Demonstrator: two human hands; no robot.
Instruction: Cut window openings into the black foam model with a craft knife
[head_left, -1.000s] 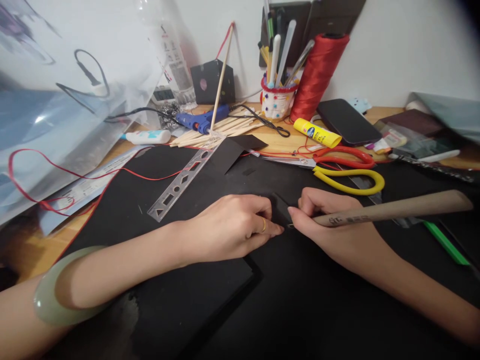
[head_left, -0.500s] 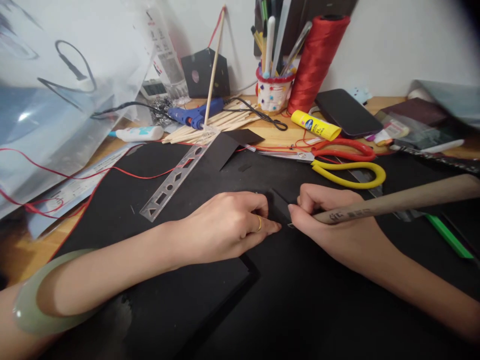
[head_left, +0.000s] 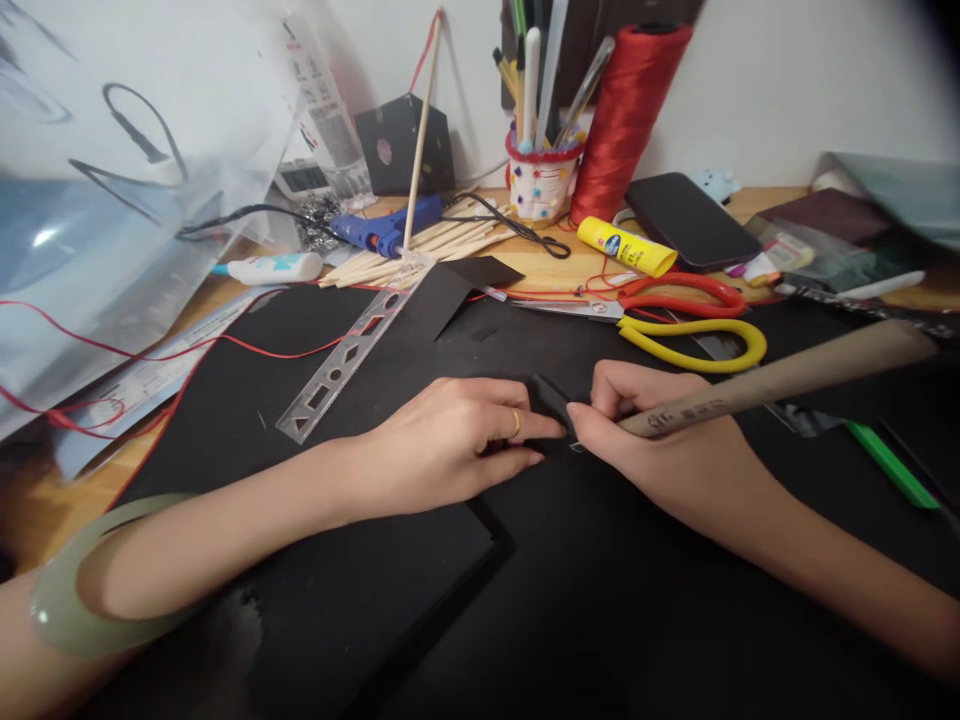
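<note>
My left hand (head_left: 472,435) lies palm-down on the black sheet, fingers stretched out and a little apart. Its fingertips touch the near side of a small black card piece (head_left: 551,398). In my right hand (head_left: 645,410) is a long grey-brown stick-shaped tool (head_left: 750,393) with dark printed characters, gripped like a pen. Its thin tip is small and partly hidden by my thumb, beside my left fingertips. Beyond my hands, a folded black card (head_left: 442,295) stands by a clear stencil ruler (head_left: 341,365).
Scissors (head_left: 690,345) with red and yellow handles lie beyond my right hand, near a yellow glue stick (head_left: 626,247) and a phone (head_left: 691,222). Farther back are a blue glue gun (head_left: 382,228), wooden sticks (head_left: 457,240), a pen cup (head_left: 541,185) and a red thread spool (head_left: 630,120).
My left fingers have spread and shifted slightly along the small black card. The right hand keeps its grip, and the tool's far end has tilted slightly. The whole view has shifted a little.
</note>
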